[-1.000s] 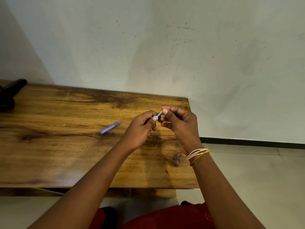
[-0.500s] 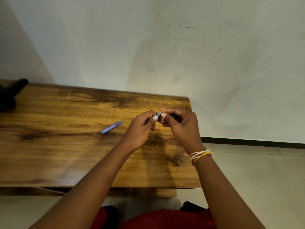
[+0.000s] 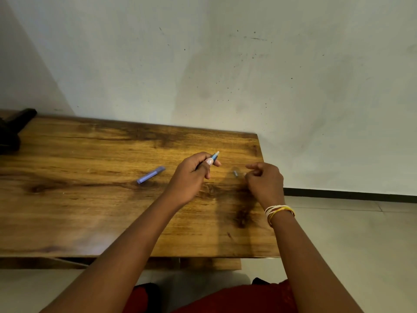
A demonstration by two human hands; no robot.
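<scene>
Gripping the pen [image 3: 214,156] in a curled fist, the left hand [image 3: 194,175] hangs just above the surface [image 3: 79,211], with the forearm running in from the lower left; thumb and forefinger pinch the barrel near its pale tip, which points up and to the right. Most of the barrel is buried in the palm on my feed. The right hand [image 3: 265,181] sits well apart from it, fingers loosely curled and pinching nothing I can make out, forefinger stretched left. A small grey piece [image 3: 235,173] lies on the wood just beside those fingertips, too blurred for me to identify. The cap [image 3: 150,175] lies left of the left hand. A dark object [image 3: 13,129] is cut off at the left edge.
</scene>
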